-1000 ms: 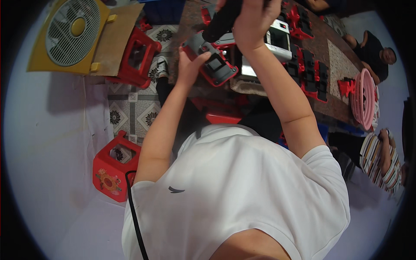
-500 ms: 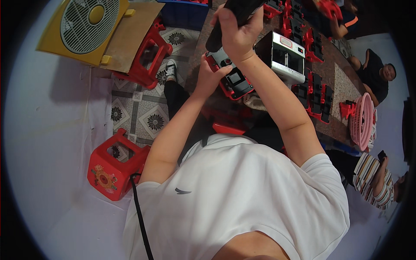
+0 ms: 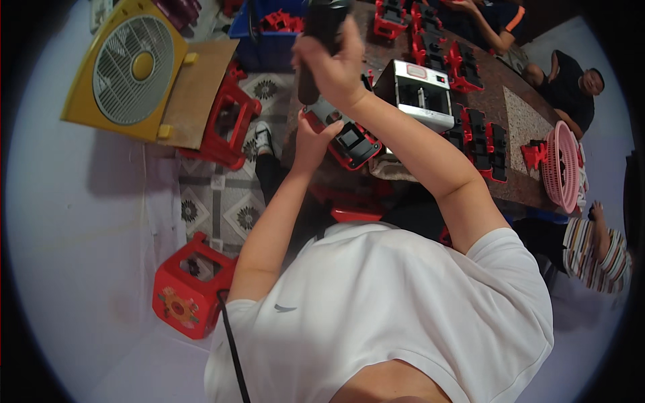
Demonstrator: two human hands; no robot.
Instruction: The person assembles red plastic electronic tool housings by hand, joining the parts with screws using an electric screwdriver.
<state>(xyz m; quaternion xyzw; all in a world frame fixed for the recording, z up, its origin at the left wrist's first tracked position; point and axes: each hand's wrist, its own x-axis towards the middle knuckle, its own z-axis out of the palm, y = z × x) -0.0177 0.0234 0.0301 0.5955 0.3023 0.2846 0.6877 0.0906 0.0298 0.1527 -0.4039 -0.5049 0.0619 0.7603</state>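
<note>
My right hand (image 3: 336, 67) is wrapped round a thick black power tool (image 3: 309, 91), shaped like a cordless screwdriver. It is held over the far end of a red-and-black plastic housing (image 3: 356, 140), and its tip is hidden. My left hand (image 3: 314, 141) grips the housing's left side, thumb on top and fingers at the edge. The housing has a grey plate at its far end and black square parts in the middle. It lies tilted near the table's front edge; whether it rests on the table I cannot tell.
A white-and-black metal box machine (image 3: 423, 94) stands right of the housing. Several red-and-black assemblies (image 3: 474, 138) line the brown table, with a pink basket (image 3: 561, 168) at its right. A blue crate (image 3: 259, 50) of red parts, a yellow fan (image 3: 134, 67) and red stools (image 3: 191, 289) are leftward. Other people sit rightward.
The view has shifted, so the table things appear further left. My right hand still holds the black tool over the housing, and my left hand keeps its grip. One person's raised red part is now lower.
</note>
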